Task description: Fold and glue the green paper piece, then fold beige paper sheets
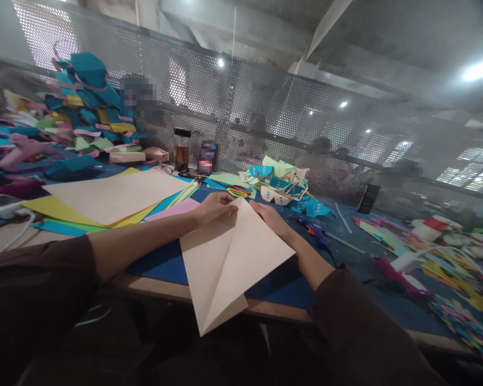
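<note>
A folded sheet of cream paper [241,257] lies in front of me, its lower corner jutting out past the table's front edge. A crease runs from its upper corner down to the lower tip. My left hand [216,210] is closed on the paper near its upper corner, with fingers and thumb pinched together. On the far right side of that corner, my right hand [269,217] grips the edge, its fingers partly hidden behind the sheet. Just beyond the hands lie yellow-handled scissors [239,191].
Stacked coloured sheets [121,195] lie at left, near a tall pile of paper pieces [90,102]. A drink bottle [182,150] and folded dotted papers [279,182] stand behind. At right are a blue glue gun [316,231], a purple power strip [402,279] and paper scraps.
</note>
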A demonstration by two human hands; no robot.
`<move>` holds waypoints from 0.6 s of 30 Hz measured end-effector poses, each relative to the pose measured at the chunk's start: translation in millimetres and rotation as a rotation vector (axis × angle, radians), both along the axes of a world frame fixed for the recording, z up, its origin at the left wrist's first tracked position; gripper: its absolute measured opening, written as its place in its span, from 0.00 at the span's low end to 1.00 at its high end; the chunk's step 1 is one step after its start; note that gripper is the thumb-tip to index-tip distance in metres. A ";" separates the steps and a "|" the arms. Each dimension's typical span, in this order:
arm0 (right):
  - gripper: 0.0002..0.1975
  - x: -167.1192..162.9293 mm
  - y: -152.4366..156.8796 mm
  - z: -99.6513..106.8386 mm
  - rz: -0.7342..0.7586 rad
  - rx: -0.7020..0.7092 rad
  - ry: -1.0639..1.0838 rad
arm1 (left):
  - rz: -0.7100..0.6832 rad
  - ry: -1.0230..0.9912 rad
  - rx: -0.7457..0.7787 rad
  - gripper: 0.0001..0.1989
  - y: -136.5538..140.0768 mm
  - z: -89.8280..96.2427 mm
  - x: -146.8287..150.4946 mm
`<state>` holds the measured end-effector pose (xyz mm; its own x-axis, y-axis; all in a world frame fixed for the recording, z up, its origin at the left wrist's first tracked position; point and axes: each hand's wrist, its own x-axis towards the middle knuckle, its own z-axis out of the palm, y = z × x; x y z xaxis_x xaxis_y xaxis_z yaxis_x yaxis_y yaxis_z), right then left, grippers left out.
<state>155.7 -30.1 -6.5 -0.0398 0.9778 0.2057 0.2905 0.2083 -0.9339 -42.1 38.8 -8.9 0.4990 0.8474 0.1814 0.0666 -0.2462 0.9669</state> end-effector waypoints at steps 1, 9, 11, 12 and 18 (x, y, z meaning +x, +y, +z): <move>0.23 0.4 1.0 -0.6 0.016 -0.028 0.010 | 0.004 0.005 0.008 0.10 0.7 -0.4 0.0; 0.20 16.0 9.9 6.6 -0.126 -0.072 0.159 | 0.051 0.057 0.123 0.11 6.4 4.7 -4.1; 0.20 22.8 8.5 12.4 -0.165 -0.028 0.165 | 0.120 0.064 0.165 0.10 9.4 8.3 -6.5; 0.19 26.1 7.5 15.1 -0.177 0.001 0.156 | 0.154 0.061 0.177 0.10 11.3 9.8 -7.9; 0.18 39.9 6.1 22.7 -0.294 0.165 0.101 | 0.251 -0.031 0.150 0.08 27.1 10.9 -16.6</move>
